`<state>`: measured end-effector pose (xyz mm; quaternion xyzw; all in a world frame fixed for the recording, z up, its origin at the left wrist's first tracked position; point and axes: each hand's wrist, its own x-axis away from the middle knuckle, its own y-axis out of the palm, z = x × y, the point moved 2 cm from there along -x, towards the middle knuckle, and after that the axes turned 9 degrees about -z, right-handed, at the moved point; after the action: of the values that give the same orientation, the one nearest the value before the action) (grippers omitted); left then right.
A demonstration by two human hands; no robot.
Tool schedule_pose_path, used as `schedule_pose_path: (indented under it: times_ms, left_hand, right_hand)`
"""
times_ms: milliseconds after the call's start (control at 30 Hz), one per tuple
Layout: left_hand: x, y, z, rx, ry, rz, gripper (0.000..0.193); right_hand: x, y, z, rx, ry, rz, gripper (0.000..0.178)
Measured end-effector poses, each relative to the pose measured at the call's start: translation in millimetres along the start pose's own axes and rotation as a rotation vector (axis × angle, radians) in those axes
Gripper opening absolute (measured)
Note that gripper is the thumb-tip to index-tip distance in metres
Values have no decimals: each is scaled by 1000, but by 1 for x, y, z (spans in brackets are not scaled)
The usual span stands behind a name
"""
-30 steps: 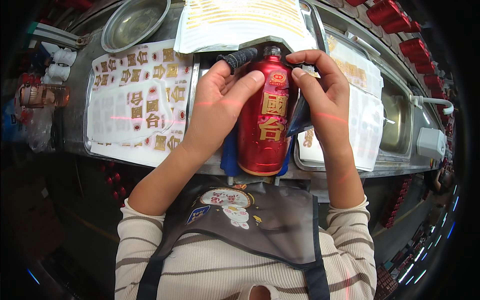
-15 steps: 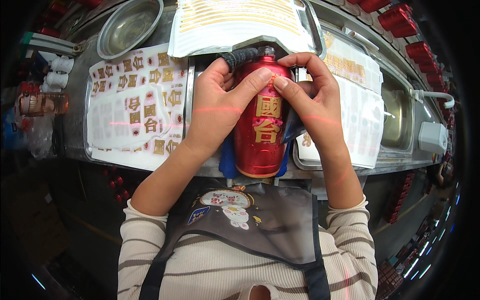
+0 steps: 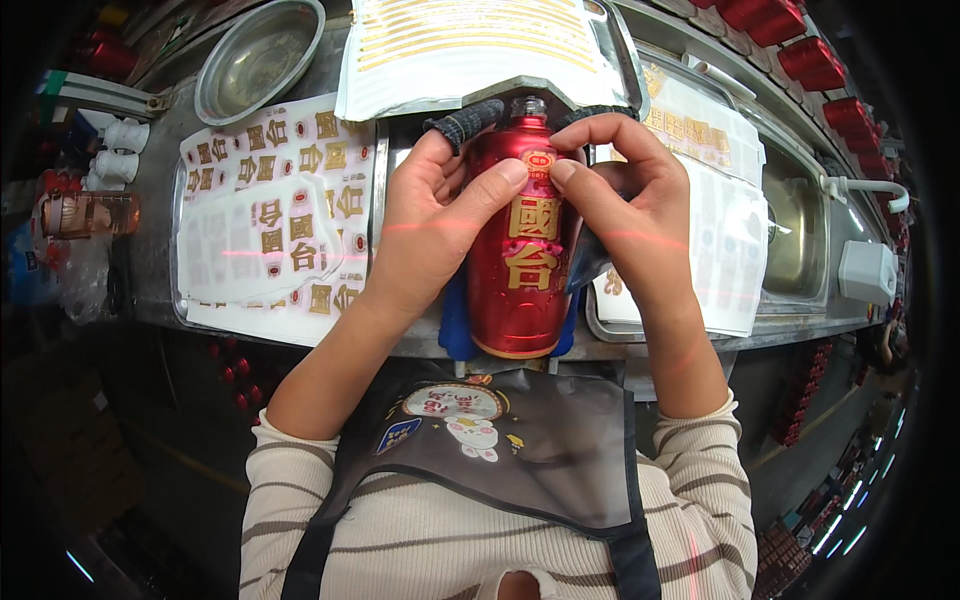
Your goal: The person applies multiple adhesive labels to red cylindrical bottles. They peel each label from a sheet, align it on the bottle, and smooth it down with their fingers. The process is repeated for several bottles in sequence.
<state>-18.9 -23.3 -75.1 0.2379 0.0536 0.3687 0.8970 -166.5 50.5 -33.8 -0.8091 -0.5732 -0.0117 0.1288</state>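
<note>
A shiny red bottle (image 3: 512,322) lies in front of me, its bare neck pointing away, on a blue padded support (image 3: 456,322). Two large gold characters (image 3: 535,240) run down its front, with a small red-and-gold emblem decal (image 3: 539,165) above them near the shoulder. My left hand (image 3: 425,215) curls around the bottle's left shoulder, thumb tip at the emblem's left edge. From the other side my right hand (image 3: 635,215) grips the shoulder, its thumb by the emblem's right edge. Dark fabric sleeves cover fingers on both hands. The fingertips behind the bottle are hidden.
Left of the bottle, a metal tray (image 3: 180,255) bears sheets of gold decals (image 3: 265,165). A stack of white sheets with gold stripes (image 3: 480,55) lies beyond it. More decal sheets (image 3: 700,230) are at right, beside a sink (image 3: 800,275). A metal bowl (image 3: 215,85) stands far left.
My thumbs have drawn apart and slid toward the emblem's two edges, so the emblem they were covering now shows. The bottle has barely moved.
</note>
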Motion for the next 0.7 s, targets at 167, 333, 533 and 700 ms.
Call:
schedule_pose_path:
  times_ms: [167,333,533,700]
  left_hand:
    - [-2,0,-1,-41,-3,-8,42]
    - [-5,-1,-4,-30,24,4,38]
    - [-5,1,-1,-16,-1,6,38]
    - [-5,0,-3,-15,-4,12,38]
  right_hand:
    - [-4,1,2,15,-18,0,11]
    - [-4,1,0,-34,-4,-15,12]
    - [-4,1,-1,14,1,-35,6]
    - [-3,0,1,-81,3,-30,11]
